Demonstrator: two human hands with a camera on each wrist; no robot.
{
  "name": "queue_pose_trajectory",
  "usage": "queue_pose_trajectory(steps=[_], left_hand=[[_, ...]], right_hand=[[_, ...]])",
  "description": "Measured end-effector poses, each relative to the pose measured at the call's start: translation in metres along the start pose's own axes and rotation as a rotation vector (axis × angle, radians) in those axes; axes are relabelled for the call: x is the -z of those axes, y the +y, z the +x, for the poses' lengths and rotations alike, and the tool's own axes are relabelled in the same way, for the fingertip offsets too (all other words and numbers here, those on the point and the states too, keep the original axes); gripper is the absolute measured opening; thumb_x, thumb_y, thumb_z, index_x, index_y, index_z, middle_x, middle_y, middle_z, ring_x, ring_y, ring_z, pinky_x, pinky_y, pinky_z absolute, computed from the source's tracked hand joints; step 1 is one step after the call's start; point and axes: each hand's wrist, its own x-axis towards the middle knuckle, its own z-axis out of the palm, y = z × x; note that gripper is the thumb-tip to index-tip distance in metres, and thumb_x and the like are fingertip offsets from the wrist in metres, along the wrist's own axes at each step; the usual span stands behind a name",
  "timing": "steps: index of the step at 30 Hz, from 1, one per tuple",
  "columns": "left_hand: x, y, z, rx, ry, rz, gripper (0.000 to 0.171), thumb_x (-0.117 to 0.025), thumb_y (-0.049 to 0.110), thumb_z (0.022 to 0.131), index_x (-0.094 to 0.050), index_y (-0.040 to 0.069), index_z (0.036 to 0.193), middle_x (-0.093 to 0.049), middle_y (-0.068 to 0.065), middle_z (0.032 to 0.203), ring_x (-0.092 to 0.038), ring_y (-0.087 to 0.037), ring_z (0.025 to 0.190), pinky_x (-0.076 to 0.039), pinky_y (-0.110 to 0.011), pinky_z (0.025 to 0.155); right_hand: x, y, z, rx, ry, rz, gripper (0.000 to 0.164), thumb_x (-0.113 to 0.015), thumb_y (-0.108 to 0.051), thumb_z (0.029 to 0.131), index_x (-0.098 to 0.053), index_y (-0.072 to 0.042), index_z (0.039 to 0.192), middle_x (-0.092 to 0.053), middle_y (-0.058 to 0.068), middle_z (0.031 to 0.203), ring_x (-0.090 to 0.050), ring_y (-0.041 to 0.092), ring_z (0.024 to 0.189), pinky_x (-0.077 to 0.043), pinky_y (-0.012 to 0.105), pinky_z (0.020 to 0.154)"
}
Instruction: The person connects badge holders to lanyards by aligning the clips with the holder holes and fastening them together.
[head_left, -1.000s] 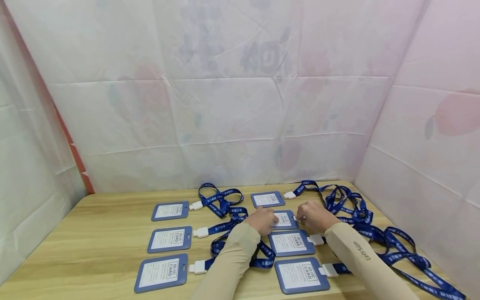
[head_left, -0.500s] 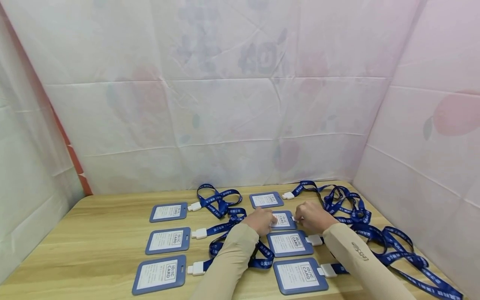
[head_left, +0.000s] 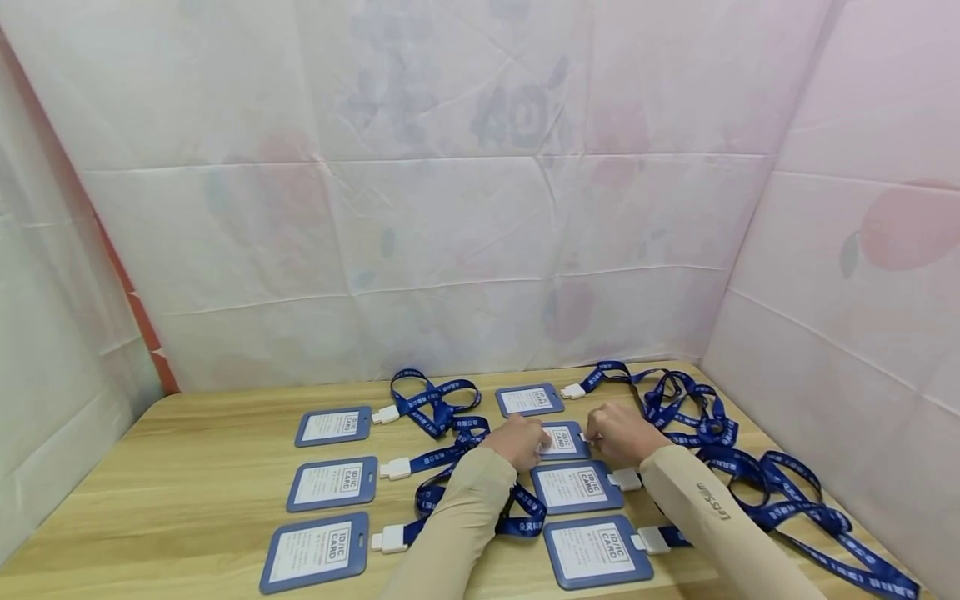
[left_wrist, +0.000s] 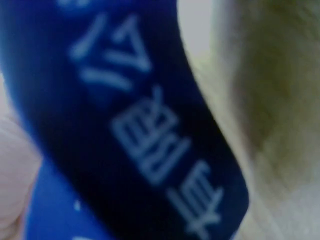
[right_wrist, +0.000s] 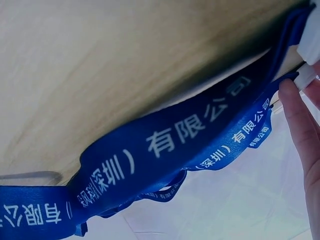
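Note:
In the head view my left hand (head_left: 517,442) holds the left end of a blue ID card holder (head_left: 576,428), second from the back in the right-hand column. My right hand (head_left: 621,435) is at the slotted end of that holder. Its fingers (right_wrist: 300,120) pinch the white clip (right_wrist: 306,76) of a blue lanyard (right_wrist: 190,127), seen in the right wrist view. White characters run along the strap. A close blue lanyard (left_wrist: 125,125) fills much of the left wrist view, beside a sleeve (left_wrist: 280,125); the left fingertips' work is hidden there.
Nearest me in the same column lie two card holders (head_left: 598,552) with white clips at their slots; another card holder (head_left: 529,400) lies behind. A left column has three more, one in front (head_left: 315,552). Tangled lanyards (head_left: 795,500) spread right. Fabric walls (head_left: 450,208) enclose the wooden table (head_left: 187,475).
The head view has shifted slightly, so everything sits a little further left. Both hands keep their places at the same card holder.

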Motion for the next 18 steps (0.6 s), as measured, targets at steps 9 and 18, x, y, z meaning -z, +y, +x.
queue_pose_trajectory(steps=[9,18], left_hand=[[0.0014,0.0029,0.0013,0.038,-0.024,-0.047,0.031,-0.072,0.010,0.094,-0.075,0.019,0.124,-0.066,0.001,0.127,-0.057,-0.025,0.121,-0.049,-0.025,0.094],[0.0028,0.0017,0.0011,0.038,-0.056,-0.032,0.032,-0.072,0.010,0.095,-0.075,0.019,0.126,-0.066,0.002,0.125,-0.056,-0.023,0.119,-0.048,-0.026,0.096]], right_hand=[[0.0026,-0.0005,-0.0017,0.022,0.022,-0.001,0.020,-0.069,0.016,0.075,-0.080,0.002,0.085,-0.074,0.014,0.086,-0.073,0.027,0.077,-0.060,0.031,0.064],[0.0021,-0.0063,0.0032,0.025,0.007,-0.013,0.021,-0.068,0.017,0.074,-0.079,0.000,0.079,-0.073,0.009,0.083,-0.063,0.011,0.066,-0.053,0.024,0.057]])
